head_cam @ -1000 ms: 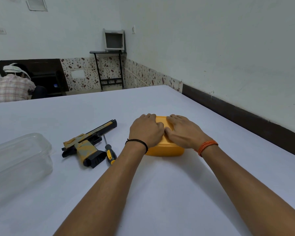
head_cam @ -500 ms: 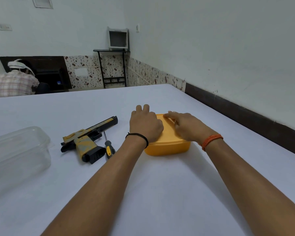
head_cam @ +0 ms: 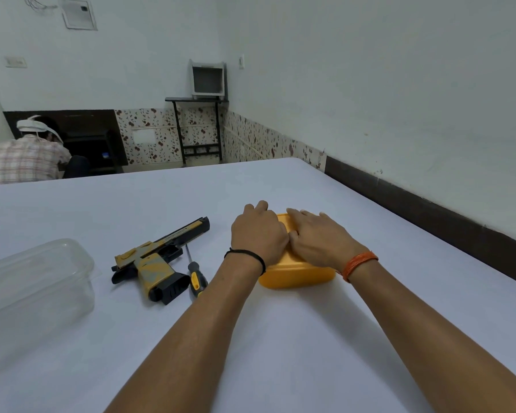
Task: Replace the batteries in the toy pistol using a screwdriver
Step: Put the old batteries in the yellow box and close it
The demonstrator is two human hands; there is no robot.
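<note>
Hands on a yellow box (head_cam: 295,271) at centre frame: left hand (head_cam: 258,234) flat across the lid, fingers hooked over the far edge; right hand (head_cam: 316,236) spread beside it, fingers straight, pressing down. Toy pistol (head_cam: 158,259) lying untouched at left of centre, screwdriver (head_cam: 195,272) just beside its grip, clear plastic tub (head_cam: 33,281) at lower left. Likely risk: lid springing off under uneven pull, scattering whatever sits inside across the white table (head_cam: 280,353). Contents hidden.
</note>
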